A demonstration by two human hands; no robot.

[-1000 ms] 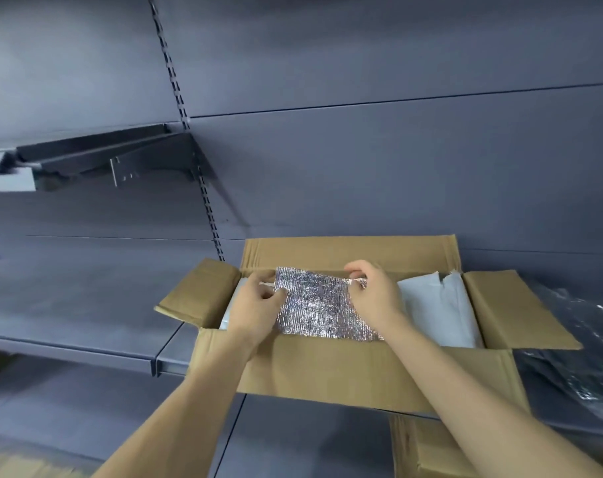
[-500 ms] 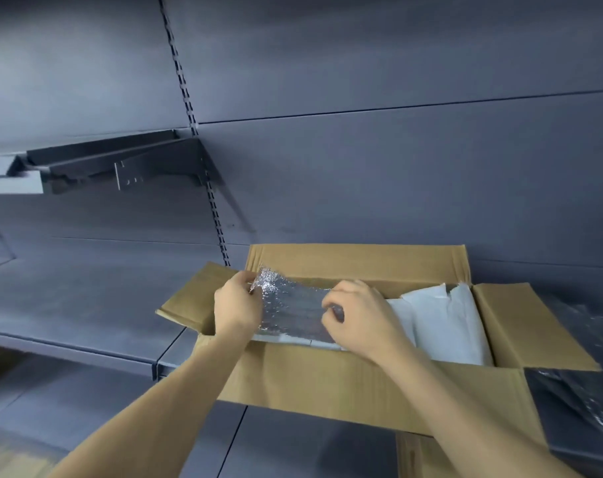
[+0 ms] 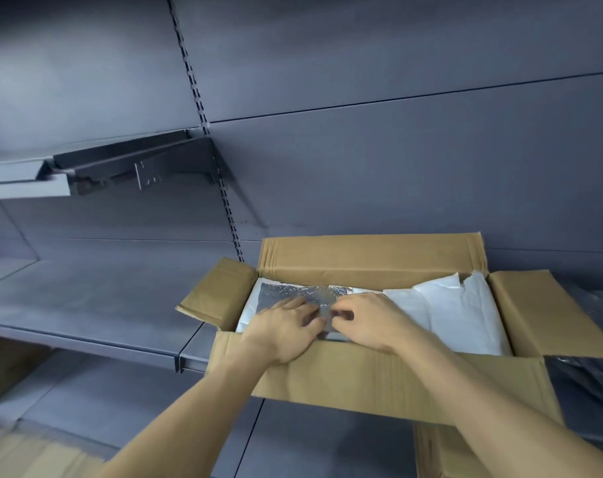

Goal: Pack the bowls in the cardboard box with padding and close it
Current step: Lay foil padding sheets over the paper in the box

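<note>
An open cardboard box (image 3: 362,381) stands on a grey shelf, all its flaps folded outward. A silver foil padding sheet (image 3: 293,291) lies flat in the box's left half. White padding (image 3: 458,312) fills the right half. My left hand (image 3: 283,326) rests on the foil with fairly straight fingers, pressing it down. My right hand (image 3: 372,319) is beside it, its curled fingertips pinching the foil's right edge. No bowl is visible; the padding covers whatever is inside.
The grey metal shelf (image 3: 86,305) stretches away to the left of the box. An upper shelf with a bracket (image 3: 131,167) juts out at the upper left. Crinkled plastic film (image 3: 589,381) lies right of the box. Another cardboard box (image 3: 441,453) sits below.
The foil sheet, held up upright between both hands a second ago, has been laid down flat into the box's left half. Both hands dropped with it and moved closer together.
</note>
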